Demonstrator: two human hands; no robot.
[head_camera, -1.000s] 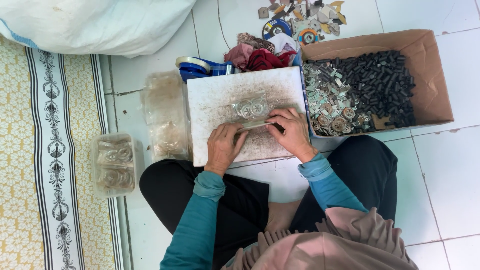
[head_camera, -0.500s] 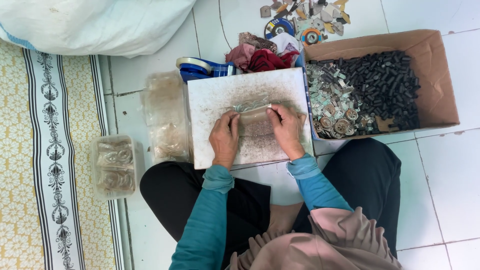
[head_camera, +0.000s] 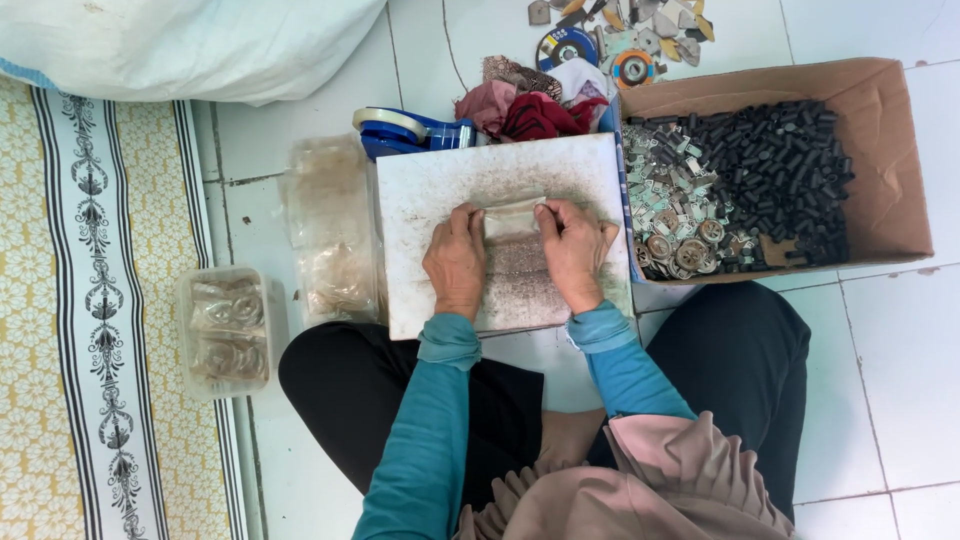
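Two hands, left hand (head_camera: 456, 262) and right hand (head_camera: 572, 250), pinch small clear bag (head_camera: 512, 222) between them on white board (head_camera: 440, 190).

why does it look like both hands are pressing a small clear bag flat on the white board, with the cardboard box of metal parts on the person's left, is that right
Not quite: the head view shows the cardboard box of metal parts on the person's right, not left. The rest holds: the left hand and right hand both press a small clear bag on the white board.

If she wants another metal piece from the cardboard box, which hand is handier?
Probably the right hand: the cardboard box sits on that side, beside the white board. The left hand would need to cross over.
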